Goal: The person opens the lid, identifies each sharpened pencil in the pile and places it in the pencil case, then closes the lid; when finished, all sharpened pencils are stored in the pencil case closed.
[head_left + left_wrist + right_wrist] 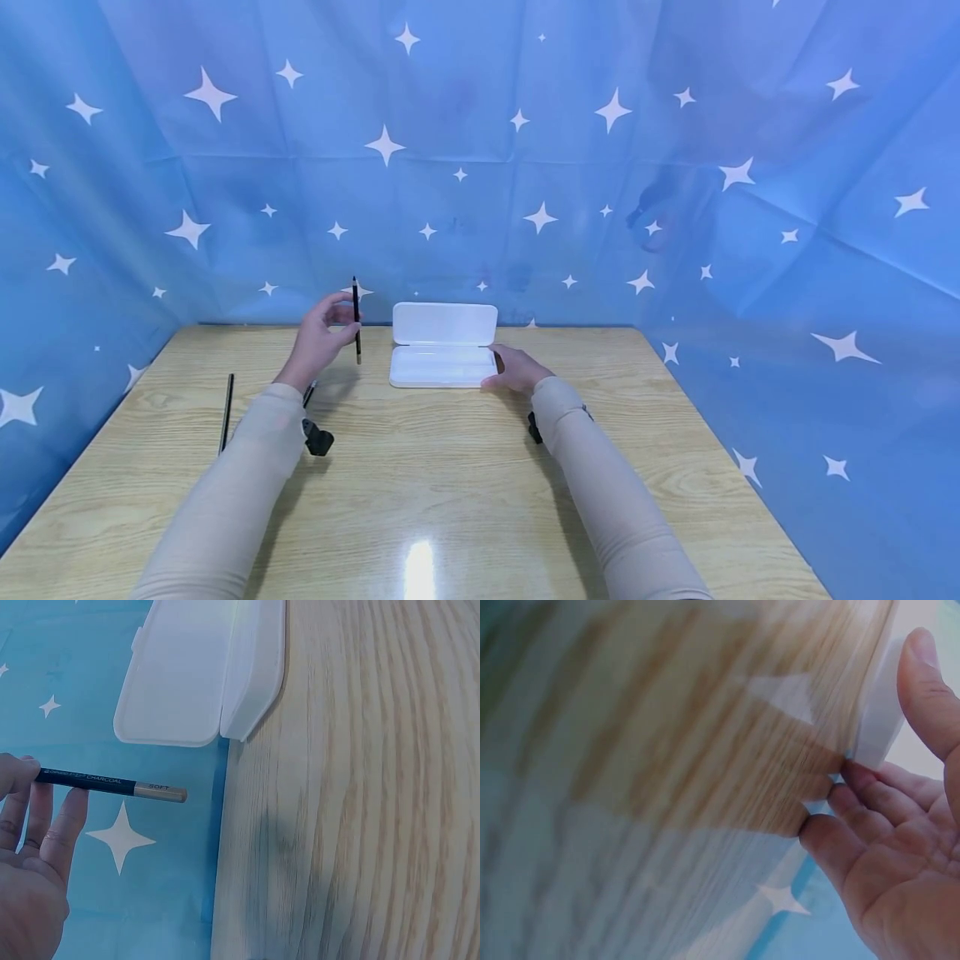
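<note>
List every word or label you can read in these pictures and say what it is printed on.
"SOFT": on the pale band of the pencil that the left hand pinches.
"...CHARCOAL": on its dark barrel; the smaller words before it are too small to read.
The white case shows no print.

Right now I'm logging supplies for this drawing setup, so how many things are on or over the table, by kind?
Pencils: 3 – one in the left hand, one lying left on the table, one partly hidden beside the left wrist.
Cases: 1 – white, open, touched by the right hand.
Total: 4
</note>
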### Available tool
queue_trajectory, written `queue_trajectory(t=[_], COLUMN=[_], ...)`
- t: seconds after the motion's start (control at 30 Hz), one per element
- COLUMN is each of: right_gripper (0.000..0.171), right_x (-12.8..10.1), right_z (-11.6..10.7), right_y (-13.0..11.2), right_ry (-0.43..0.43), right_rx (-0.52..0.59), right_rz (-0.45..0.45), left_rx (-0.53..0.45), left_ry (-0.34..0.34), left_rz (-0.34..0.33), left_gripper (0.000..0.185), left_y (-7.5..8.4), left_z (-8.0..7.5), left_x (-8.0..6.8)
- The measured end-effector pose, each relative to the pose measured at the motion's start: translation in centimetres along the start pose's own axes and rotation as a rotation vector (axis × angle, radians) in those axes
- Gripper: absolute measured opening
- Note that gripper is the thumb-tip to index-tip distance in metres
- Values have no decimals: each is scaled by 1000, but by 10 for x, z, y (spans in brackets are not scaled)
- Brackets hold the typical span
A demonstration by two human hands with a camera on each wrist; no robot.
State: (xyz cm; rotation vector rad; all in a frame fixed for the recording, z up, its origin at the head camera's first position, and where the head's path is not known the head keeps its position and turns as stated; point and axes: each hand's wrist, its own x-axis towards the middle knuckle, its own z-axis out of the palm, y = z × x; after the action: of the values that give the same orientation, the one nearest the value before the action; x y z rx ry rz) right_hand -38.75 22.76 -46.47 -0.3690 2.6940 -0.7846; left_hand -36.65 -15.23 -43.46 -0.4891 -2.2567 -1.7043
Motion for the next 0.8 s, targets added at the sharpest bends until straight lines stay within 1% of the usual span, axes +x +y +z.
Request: queue_trajectory(t=[0.13, 0.27, 0.37, 0.57, 0.73, 0.8], right_gripper=[84, 85, 85, 83, 83, 84], right_x=[-1, 0, 0, -3, -3, -2], right_z=[0, 1, 1, 1, 0, 0], right_y=[0, 0, 0, -1, -1, -1], right_ry=[3, 4, 9, 14, 6, 3], right_rx=[-5, -2, 5, 15, 14, 10], right_rz=[2, 21, 30, 17, 16, 12], left_rx=[-28, -30, -23, -50, -30, -36], left_ry=[-2, -10, -18, -33, -36, -41], left_rz=[-4, -10, -1, -1, -25, -37], left_gripper=[45, 45, 45, 46, 47, 48], left_y=[1, 1, 0, -2, 0, 1], left_z=[5, 10, 13, 20, 27, 29], left_x=[1, 2, 3, 6, 8, 9])
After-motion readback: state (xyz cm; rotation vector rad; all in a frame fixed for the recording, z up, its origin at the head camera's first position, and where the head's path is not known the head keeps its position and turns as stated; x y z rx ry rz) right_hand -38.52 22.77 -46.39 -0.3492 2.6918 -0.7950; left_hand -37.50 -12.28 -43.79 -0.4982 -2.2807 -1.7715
